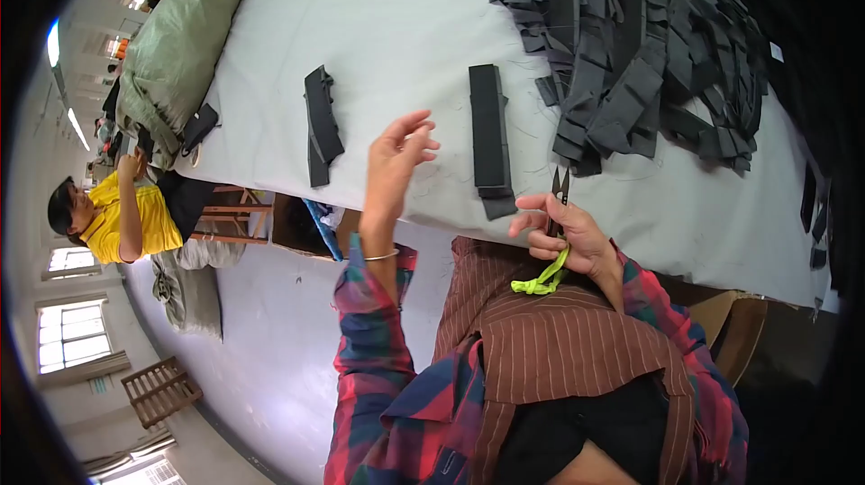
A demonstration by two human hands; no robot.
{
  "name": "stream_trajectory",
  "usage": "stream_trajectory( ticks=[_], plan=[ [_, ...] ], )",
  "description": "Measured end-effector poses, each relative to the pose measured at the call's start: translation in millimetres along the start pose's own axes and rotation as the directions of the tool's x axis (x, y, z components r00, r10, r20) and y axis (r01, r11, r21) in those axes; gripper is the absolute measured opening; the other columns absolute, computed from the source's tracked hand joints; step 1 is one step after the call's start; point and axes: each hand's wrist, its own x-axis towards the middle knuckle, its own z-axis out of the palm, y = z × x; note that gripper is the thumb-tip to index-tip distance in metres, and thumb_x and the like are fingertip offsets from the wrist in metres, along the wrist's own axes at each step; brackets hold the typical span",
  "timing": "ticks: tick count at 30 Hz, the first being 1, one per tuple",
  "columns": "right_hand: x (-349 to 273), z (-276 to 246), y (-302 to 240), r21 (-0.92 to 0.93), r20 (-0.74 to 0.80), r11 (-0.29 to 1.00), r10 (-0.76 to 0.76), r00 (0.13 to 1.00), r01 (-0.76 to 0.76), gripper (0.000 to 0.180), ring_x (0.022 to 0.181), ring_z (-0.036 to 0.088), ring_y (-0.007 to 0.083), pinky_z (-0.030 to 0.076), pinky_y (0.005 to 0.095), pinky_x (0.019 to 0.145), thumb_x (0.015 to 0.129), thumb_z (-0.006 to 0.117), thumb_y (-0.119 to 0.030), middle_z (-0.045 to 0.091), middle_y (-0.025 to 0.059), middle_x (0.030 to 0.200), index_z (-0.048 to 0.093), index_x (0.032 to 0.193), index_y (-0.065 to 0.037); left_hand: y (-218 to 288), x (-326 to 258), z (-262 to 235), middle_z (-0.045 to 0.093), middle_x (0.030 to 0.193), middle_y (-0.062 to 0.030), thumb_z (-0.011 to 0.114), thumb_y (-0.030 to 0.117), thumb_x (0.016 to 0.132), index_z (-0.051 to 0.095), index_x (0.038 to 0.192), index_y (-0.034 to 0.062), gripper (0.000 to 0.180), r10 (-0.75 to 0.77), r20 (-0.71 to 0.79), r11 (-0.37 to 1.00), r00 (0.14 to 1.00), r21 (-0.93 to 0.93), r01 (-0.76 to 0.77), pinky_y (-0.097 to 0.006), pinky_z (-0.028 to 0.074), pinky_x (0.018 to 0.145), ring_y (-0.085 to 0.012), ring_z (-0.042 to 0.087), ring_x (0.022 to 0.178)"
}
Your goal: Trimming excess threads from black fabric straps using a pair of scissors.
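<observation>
In my right hand [577,237] is a pair of small thread snips [560,186], dark blades pointing away from me, with a bright yellow-green cloth tie [541,284] hanging from the handle. My left hand [401,156] hovers over the table's near part with its fingers apart and nothing in them. Between the hands, a little farther off, lies a short stack of black fabric strips [489,129]. A smaller bundle of black strips [322,125] rests to the left of my left hand. Both bundles lie flat, apart from my fingers.
A large heap of dark grey fabric strips [622,53] covers the far right of the white-covered table [378,26]. At the far left stands a stuffed green sack [185,35]. A co-worker in yellow [135,219] is at the left. Loose threads lie around the strips.
</observation>
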Motion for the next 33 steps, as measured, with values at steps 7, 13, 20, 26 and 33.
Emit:
stream_trajectory(
  ticks=[7, 13, 20, 26, 33],
  plan=[
    [-12, 12, -6, -0.157, -0.011, 0.988, 0.011, 1.0, -0.012, 0.041, 0.05, 0.028, 0.0053, 0.032, 0.02, 0.05, 0.099, 0.04, -0.036, 0.061, 0.0207, 0.106, 0.053, 0.124, -0.005, -14, 13, 80, 0.047, 0.11, -0.0207, 0.074, 0.039, 0.07, 0.033, 0.136, -0.0005, 0.087, 0.195, -0.062, 0.68, 0.979, 0.728, -0.09, -0.041, 0.048, 0.079, -0.0342, 0.054, 0.097],
    [-24, 15, -10, -0.272, -0.063, 0.962, -0.023, 0.998, 0.005, 0.041, 0.052, 0.03, 0.0051, 0.031, 0.0202, 0.049, 0.1, 0.041, -0.033, 0.062, 0.019, 0.102, 0.054, 0.122, -0.002, -40, 19, 69, 0.054, 0.105, -0.0209, 0.072, 0.025, 0.067, 0.037, 0.132, -0.0012, 0.078, 0.292, -0.128, 0.723, 0.948, 0.679, -0.131, -0.041, 0.048, 0.076, -0.0338, 0.058, 0.089],
    [-28, 38, -22, -0.616, -0.254, 0.787, -0.23, 0.939, 0.026, 0.035, 0.056, 0.036, 0.0019, 0.03, 0.0175, 0.049, 0.097, 0.049, -0.029, 0.064, 0.0049, 0.083, 0.062, 0.112, -0.001, -13, -39, 69, 0.058, 0.086, -0.0049, 0.066, 0.002, 0.079, 0.045, 0.117, -0.001, 0.043, -0.13, 0.014, 0.923, 0.991, -0.363, 0.126, -0.023, 0.047, 0.062, -0.0121, 0.057, 0.07],
    [-23, 56, -32, -0.797, -0.182, 0.597, -0.38, 0.907, 0.09, 0.029, 0.074, 0.052, 0.0062, 0.042, 0.0211, 0.07, 0.09, 0.061, -0.019, 0.06, -0.0005, 0.079, 0.063, 0.113, -0.002, -9, -62, 70, 0.062, 0.094, -0.0125, 0.064, 0.008, 0.085, 0.046, 0.114, 0.0, 0.036, -0.113, 0.204, 0.834, 0.973, -0.513, 0.204, -0.032, 0.057, 0.067, -0.0194, 0.064, 0.078],
    [-19, 63, -35, -0.912, -0.135, 0.398, -0.514, 0.847, 0.096, 0.029, 0.065, 0.043, 0.0021, 0.036, 0.0179, 0.06, 0.085, 0.065, -0.014, 0.054, -0.0051, 0.076, 0.064, 0.113, -0.005, -4, -68, 77, 0.06, 0.11, -0.0191, 0.055, 0.009, 0.09, 0.039, 0.122, -0.0016, 0.037, -0.003, 0.243, 0.831, 0.97, -0.539, 0.137, -0.039, 0.057, 0.075, -0.0271, 0.065, 0.088]
  ],
)
